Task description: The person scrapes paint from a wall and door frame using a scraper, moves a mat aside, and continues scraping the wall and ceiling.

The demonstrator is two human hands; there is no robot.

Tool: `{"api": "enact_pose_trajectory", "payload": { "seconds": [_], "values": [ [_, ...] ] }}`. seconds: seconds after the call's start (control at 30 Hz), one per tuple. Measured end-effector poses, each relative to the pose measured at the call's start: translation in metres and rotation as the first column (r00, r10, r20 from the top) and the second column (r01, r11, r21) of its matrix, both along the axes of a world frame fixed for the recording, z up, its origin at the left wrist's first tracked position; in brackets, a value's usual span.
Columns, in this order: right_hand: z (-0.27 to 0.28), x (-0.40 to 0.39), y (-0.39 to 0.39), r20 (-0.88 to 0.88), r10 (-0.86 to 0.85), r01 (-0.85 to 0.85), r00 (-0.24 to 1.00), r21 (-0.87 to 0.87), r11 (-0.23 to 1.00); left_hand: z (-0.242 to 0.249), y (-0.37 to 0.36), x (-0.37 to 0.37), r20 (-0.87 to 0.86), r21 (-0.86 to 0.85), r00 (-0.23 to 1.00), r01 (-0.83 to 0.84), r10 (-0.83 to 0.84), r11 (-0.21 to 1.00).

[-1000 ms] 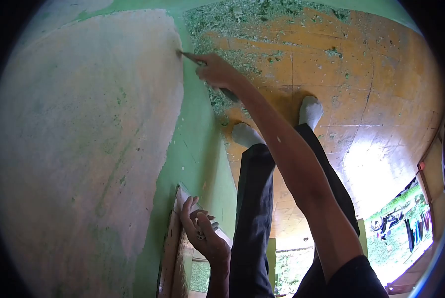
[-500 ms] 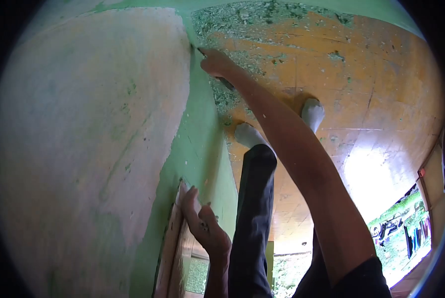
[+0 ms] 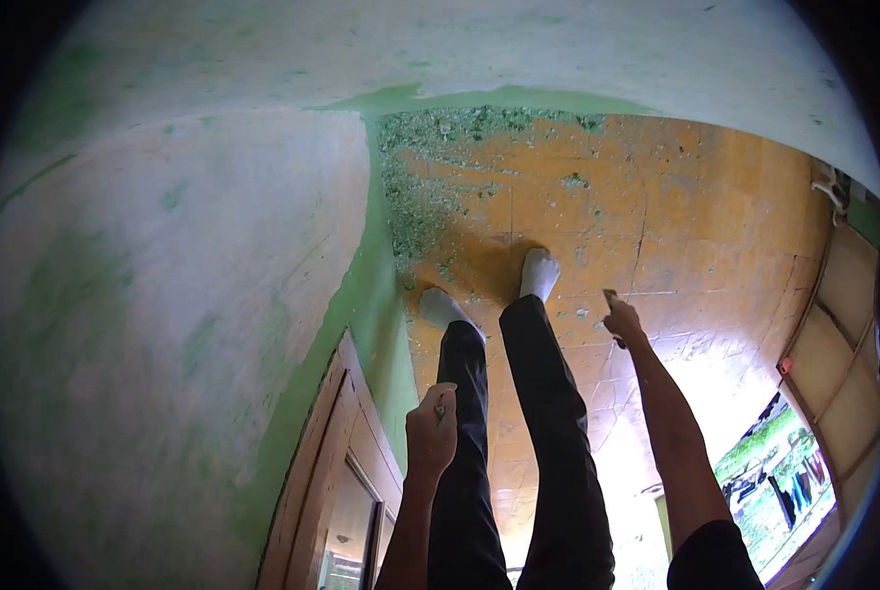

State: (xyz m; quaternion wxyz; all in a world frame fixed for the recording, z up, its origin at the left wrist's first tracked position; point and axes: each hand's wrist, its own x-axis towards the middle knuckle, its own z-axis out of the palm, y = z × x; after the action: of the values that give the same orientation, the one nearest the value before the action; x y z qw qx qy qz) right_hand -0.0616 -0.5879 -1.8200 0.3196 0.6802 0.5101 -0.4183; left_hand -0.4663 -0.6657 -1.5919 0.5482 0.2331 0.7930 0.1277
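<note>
My right hand (image 3: 623, 322) is closed around a small scraper (image 3: 609, 295) with a short, dark flat blade. It is held above the tiled floor, away from the walls. My left hand (image 3: 432, 430) is curled into a loose fist in front of my left leg, near the wooden frame, with a ring-like spot on a finger. Nothing shows in that fist. On my left, the wall (image 3: 194, 256) is bare and whitish, with a strip of green paint (image 3: 369, 270) left along its lower edge.
Green paint flakes (image 3: 415, 211) lie thick on the orange tiles (image 3: 696, 216) in the corner. My feet in pale socks (image 3: 539, 271) stand beside them. A wooden frame with glass (image 3: 312, 462) is at lower left. Bright daylight enters through an opening (image 3: 779, 472) at lower right.
My right hand has drawn back with the scraper from the green wall edge, out over the floor. My left hand has left the wooden frame and closed. The view has shifted back.
</note>
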Motion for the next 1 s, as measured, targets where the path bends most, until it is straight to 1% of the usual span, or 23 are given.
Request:
{"api": "enact_pose_trajectory", "payload": {
  "seconds": [0.03,0.1,0.17,0.23,0.3,0.37,0.43,0.47,0.5,0.53,0.57,0.63,0.67,0.7,0.73,0.77,0.8,0.83,0.87,0.9,0.93,0.97,1.0],
  "values": [
    [0.01,0.009,0.006,-0.001,0.01,-0.01,1.0,0.011,1.0,0.0,0.005,0.004,-0.001,0.011,1.0,-0.01,0.01,1.0],
    [0.028,0.027,0.018,0.135,0.008,0.002,0.991,-0.076,0.997,-0.002,0.02,0.013,-0.002,-0.048,0.999,0.049,-0.049,0.998],
    [0.023,0.035,0.027,0.136,0.003,0.006,0.991,-0.069,0.998,-0.011,0.032,0.02,-0.008,0.001,0.997,0.075,-0.075,0.997],
    [0.027,0.01,0.05,-0.05,0.134,-0.132,0.99,0.037,0.99,-0.028,0.043,0.024,-0.016,0.046,0.994,0.105,-0.105,0.993],
    [0.027,-0.029,0.075,-0.157,0.138,-0.119,0.978,0.125,0.985,-0.049,0.058,0.027,-0.055,0.049,0.978,0.204,-0.202,0.978],
    [0.036,-0.084,0.104,-0.242,0.166,-0.109,0.956,0.234,0.966,-0.058,0.084,0.028,0.011,0.078,0.995,0.1,-0.101,0.992],
    [0.059,-0.142,0.133,-0.39,0.132,-0.027,0.911,0.262,0.965,-0.085,0.101,0.028,0.081,0.173,0.996,-0.051,0.037,0.984],
    [0.062,-0.167,0.141,-0.42,0.121,0.007,0.899,0.292,0.957,-0.082,0.117,0.027,0.081,0.175,0.996,-0.052,0.038,0.983],
    [0.065,-0.191,0.147,-0.449,0.11,0.043,0.887,0.317,0.947,-0.072,0.137,0.026,0.215,0.049,0.94,-0.283,0.266,0.958],
    [0.085,-0.217,0.156,-0.506,0.018,0.14,0.862,0.271,0.952,-0.068,0.155,0.025,0.311,-0.107,0.817,-0.478,0.486,0.872],
    [0.108,-0.242,0.167,-0.559,-0.075,0.235,0.826,0.219,0.947,-0.073,0.169,0.024,0.31,-0.108,0.818,-0.476,0.484,0.873],
    [0.129,-0.276,0.177,-0.652,-0.215,0.423,0.728,0.179,0.888,-0.087,0.193,0.019,0.463,-0.006,0.631,-0.7,0.622,0.714],
    [0.143,-0.288,0.18,-0.648,-0.23,0.431,0.726,0.167,0.887,-0.096,0.204,0.008,0.55,0.014,0.628,-0.666,0.55,0.746],
    [0.16,-0.3,0.186,-0.725,-0.367,0.569,0.583,0.041,0.822,-0.104,0.213,-0.005,0.632,0.039,0.612,-0.637,0.475,0.77],
    [0.173,-0.311,0.192,-0.774,-0.48,0.675,0.413,-0.094,0.732,-0.101,0.221,-0.014,0.627,0.035,0.614,-0.637,0.48,0.77],
    [0.182,-0.321,0.196,-0.774,-0.484,0.675,0.409,-0.101,0.731,-0.09,0.236,-0.022,0.639,0.073,0.636,-0.61,0.433,0.789],
    [0.19,-0.328,0.197,-0.791,-0.498,0.706,0.356,-0.122,0.698,-0.078,0.25,-0.027,0.651,0.109,0.656,-0.579,0.382,0.808],
    [0.198,-0.335,0.202,-0.807,-0.508,0.734,0.301,-0.144,0.664,-0.065,0.266,-0.031,0.647,0.109,0.661,-0.574,0.38,0.812],
    [0.205,-0.341,0.206,-0.806,-0.512,0.736,0.298,-0.148,0.66,-0.052,0.28,-0.032,0.663,0.123,0.655,-0.572,0.362,0.811],
    [0.211,-0.344,0.208,-0.815,-0.53,0.757,0.234,-0.189,0.625,-0.049,0.285,-0.033,0.68,0.132,0.646,-0.572,0.346,0.809],
    [0.217,-0.347,0.21,-0.821,-0.545,0.774,0.17,-0.231,0.59,-0.052,0.291,-0.048,0.707,0.168,0.683,-0.416,0.185,0.894],
    [0.222,-0.348,0.213,-0.816,-0.55,0.774,0.176,-0.231,0.59,-0.055,0.294,-0.044,0.709,0.159,0.678,-0.419,0.191,0.894],
    [0.227,-0.349,0.216,-0.807,-0.572,0.793,0.148,-0.248,0.556,-0.048,0.304,-0.036,0.698,0.169,0.668,-0.504,0.258,0.847]
  ]
}}
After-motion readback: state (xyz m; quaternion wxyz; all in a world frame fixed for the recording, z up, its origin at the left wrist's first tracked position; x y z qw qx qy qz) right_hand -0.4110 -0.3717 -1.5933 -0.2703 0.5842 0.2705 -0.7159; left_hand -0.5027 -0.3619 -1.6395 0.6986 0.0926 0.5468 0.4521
